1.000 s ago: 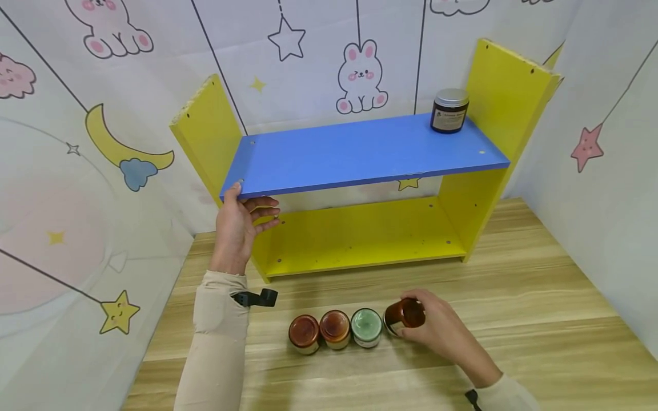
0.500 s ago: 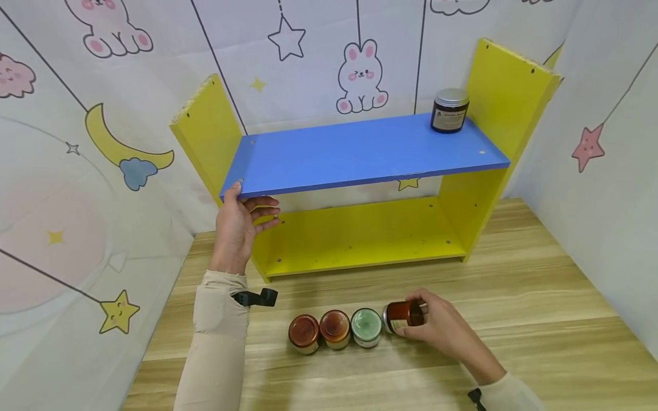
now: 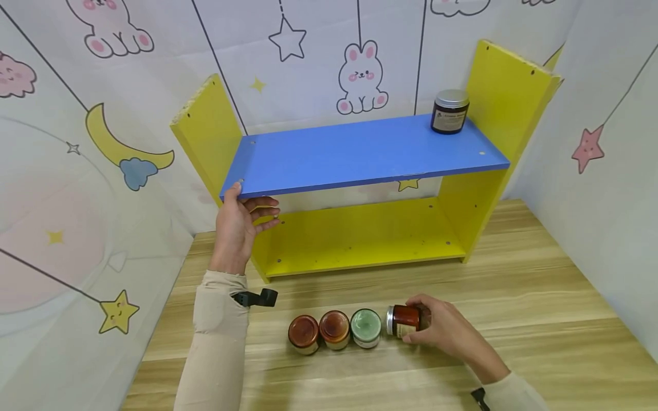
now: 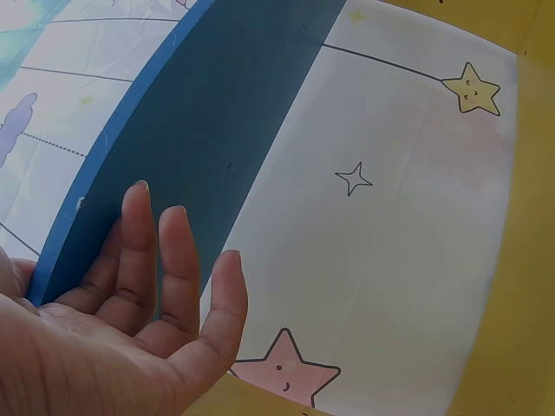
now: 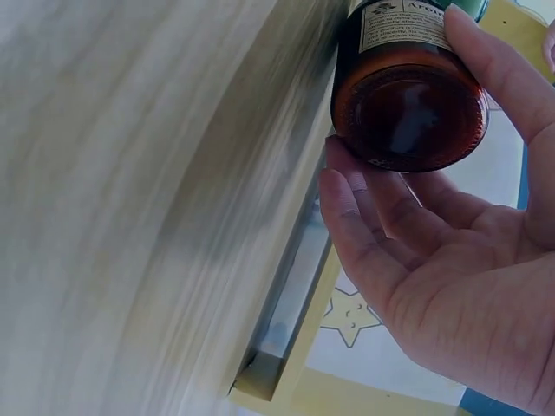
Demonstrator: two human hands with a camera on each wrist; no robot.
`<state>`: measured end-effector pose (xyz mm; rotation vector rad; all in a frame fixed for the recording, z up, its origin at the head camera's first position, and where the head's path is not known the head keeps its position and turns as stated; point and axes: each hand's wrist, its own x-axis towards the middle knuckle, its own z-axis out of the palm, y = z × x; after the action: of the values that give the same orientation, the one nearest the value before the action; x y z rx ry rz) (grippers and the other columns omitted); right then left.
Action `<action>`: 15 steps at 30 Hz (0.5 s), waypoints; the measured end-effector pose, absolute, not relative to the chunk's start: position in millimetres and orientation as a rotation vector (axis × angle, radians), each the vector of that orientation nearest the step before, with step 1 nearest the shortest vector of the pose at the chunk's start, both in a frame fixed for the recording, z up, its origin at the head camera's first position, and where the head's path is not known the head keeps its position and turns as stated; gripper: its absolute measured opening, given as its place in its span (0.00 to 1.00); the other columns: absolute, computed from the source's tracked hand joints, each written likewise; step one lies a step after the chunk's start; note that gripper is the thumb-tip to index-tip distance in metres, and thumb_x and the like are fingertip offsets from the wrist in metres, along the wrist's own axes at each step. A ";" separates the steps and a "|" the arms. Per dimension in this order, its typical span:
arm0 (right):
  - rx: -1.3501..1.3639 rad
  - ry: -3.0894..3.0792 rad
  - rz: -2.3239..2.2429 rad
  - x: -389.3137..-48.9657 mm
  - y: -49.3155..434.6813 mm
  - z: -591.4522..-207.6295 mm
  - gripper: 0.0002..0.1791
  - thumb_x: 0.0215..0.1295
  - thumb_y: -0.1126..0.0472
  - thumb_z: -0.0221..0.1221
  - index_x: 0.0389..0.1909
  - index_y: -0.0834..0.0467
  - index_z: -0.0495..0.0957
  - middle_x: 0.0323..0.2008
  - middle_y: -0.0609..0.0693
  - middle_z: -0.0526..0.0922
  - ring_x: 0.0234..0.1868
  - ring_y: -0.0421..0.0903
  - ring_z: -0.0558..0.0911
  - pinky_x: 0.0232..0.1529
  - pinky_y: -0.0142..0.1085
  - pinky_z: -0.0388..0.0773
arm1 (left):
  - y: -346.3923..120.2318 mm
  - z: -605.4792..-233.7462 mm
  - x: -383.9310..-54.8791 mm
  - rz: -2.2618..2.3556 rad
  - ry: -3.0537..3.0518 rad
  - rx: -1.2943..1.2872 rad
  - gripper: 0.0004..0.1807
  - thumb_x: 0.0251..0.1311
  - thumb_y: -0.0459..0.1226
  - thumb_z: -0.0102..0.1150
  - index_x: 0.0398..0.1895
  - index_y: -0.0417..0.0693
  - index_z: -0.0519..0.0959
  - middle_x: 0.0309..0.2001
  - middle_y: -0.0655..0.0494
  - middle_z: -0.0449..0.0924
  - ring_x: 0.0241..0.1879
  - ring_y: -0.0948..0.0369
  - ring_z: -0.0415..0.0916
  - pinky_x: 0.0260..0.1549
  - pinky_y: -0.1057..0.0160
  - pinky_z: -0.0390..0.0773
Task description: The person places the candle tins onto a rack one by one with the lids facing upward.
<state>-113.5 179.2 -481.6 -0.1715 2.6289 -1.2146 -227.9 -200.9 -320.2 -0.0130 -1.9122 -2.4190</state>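
My right hand (image 3: 444, 331) grips an amber glass jar (image 3: 406, 321) between thumb and fingers, just right of a row of jars. This jar is tipped onto its side, its silver lid toward the left and its label facing front. In the right wrist view, the round glass base of the jar (image 5: 412, 117) faces the camera. My left hand (image 3: 236, 228) holds the front left corner of the blue shelf board (image 3: 354, 151), thumb on top. Its other fingers (image 4: 178, 269) reach underneath, partly extended.
Two amber jars (image 3: 304, 334) (image 3: 335, 329) and a green jar (image 3: 366, 327) stand in a row on the wooden table (image 3: 540, 319). A dark jar with a silver lid (image 3: 449, 112) stands at the blue board's right end. Yellow side panels (image 3: 506, 97) rise at both ends.
The held jar has turned in my right hand, so its silver lid now shows on the left, and it has shifted slightly right. My left hand stays where it was.
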 end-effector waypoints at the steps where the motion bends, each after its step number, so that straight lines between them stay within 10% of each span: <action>1: -0.179 2.626 -1.210 -113.7 179.8 -481.9 0.41 0.40 0.52 0.82 0.59 0.55 0.78 0.45 0.51 0.85 0.40 0.43 0.82 0.42 0.40 0.79 | -200.7 -320.3 -227.9 -2.417 -1.913 -0.013 0.29 0.80 0.55 0.29 0.63 0.47 0.72 0.33 0.54 0.86 0.36 0.54 0.81 0.47 0.50 0.82; 15: -0.368 2.609 -1.160 -117.8 179.0 -475.8 0.36 0.44 0.55 0.80 0.56 0.59 0.78 0.46 0.52 0.84 0.42 0.44 0.81 0.43 0.40 0.79 | -201.3 -321.3 -228.5 -2.418 -1.917 -0.024 0.28 0.80 0.55 0.28 0.65 0.47 0.70 0.33 0.55 0.86 0.35 0.55 0.80 0.44 0.52 0.82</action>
<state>-117.8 179.0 -475.8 -0.3678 2.6087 -1.1604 -228.5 -201.3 -321.3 -0.0240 -1.9174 -2.4180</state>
